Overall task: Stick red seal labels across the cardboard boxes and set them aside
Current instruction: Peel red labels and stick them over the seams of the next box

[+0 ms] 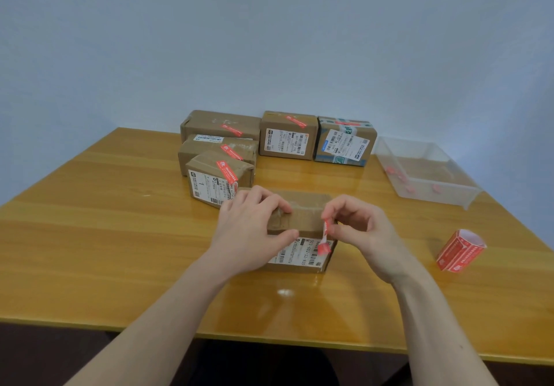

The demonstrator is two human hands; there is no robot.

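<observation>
A brown cardboard box (305, 211) with a white shipping label on its front face lies on the table just in front of me. My left hand (250, 229) grips its left end, fingers over the top and thumb on the front. My right hand (356, 226) pinches a red seal label (325, 237) that hangs curled in front of the box's front right edge. A roll of red seal labels (460, 250) stands on the table to the right.
Several sealed boxes stand at the back: a stack of three (220, 151) on the left, one (287, 136) in the middle, one with green tape (344, 142) beside it. A clear plastic tray (419, 172) with red scraps sits far right on the wooden table (120, 235).
</observation>
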